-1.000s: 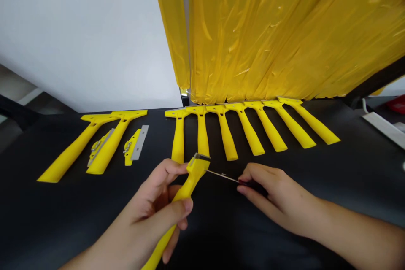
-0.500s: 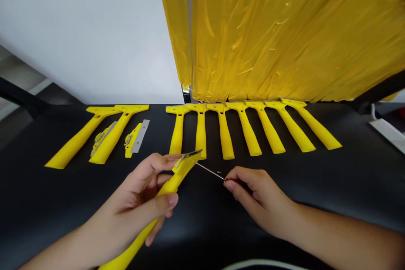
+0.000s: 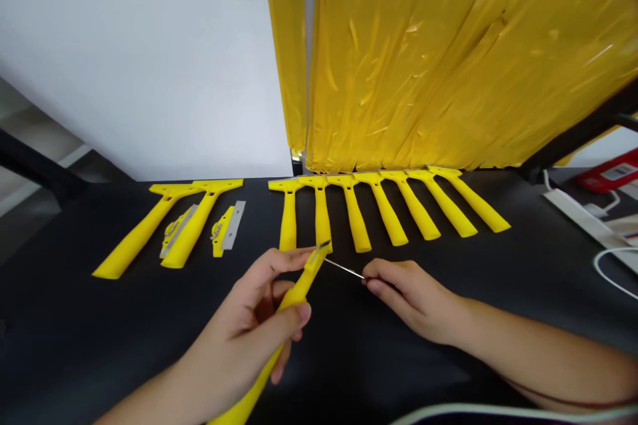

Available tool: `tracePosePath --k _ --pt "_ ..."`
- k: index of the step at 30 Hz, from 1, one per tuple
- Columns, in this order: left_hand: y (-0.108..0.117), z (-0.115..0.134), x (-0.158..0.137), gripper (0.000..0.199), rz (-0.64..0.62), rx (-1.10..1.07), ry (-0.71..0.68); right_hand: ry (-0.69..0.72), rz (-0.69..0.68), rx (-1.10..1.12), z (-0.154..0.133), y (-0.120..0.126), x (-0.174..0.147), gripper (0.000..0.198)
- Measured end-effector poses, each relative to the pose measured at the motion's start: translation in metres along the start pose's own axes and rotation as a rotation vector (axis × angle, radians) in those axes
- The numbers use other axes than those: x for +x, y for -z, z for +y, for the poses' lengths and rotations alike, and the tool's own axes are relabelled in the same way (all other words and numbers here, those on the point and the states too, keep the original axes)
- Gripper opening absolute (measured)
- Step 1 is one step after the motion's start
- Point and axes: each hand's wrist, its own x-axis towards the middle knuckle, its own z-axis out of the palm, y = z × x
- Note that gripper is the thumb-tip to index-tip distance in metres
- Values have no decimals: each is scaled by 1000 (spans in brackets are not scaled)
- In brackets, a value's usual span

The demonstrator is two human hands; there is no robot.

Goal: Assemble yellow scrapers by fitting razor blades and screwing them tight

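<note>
My left hand (image 3: 249,325) is wrapped round the handle of a yellow scraper (image 3: 298,291), holding it tilted with the head up and a thin dark blade edge showing. One finger of that hand rests along the scraper's head. Pinched in my right hand (image 3: 423,302) is a screwdriver (image 3: 345,268); its thin metal shaft reaches left to the scraper head, and its grip is hidden by the fingers. Whether the tip sits in a screw is too small to tell. Beyond the hands lies a row of several yellow scrapers (image 3: 355,216).
At left on the black table (image 3: 64,345) lie two yellow scraper handles (image 3: 133,236), plus two yellow plates with grey blades (image 3: 228,231) and small screws. A white power strip (image 3: 581,216) and red box (image 3: 611,169) are at right. Yellow plastic sheeting (image 3: 448,60) hangs behind.
The camera view has shifted, and both hands appear farther right. The held scraper's head has turned more edge-on. The screwdriver still reaches the head.
</note>
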Motion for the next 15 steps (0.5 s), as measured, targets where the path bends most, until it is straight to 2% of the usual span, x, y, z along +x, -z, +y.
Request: tracePosePath --k 3,6,10,15 --pt "-2 0 -2 28 -2 17 -6 -2 -10 -19 2 -1 -1 22" --pt "-3 0 -2 28 -16 8 1 -17 15 -25 4 -4 -2 13" --pt "-3 -2 0 32 -21 20 -58 -12 123 -8 7 -8 -4 10" --pt "7 -10 11 37 -157 45 -148 28 270 -70 12 -5 -4 16"
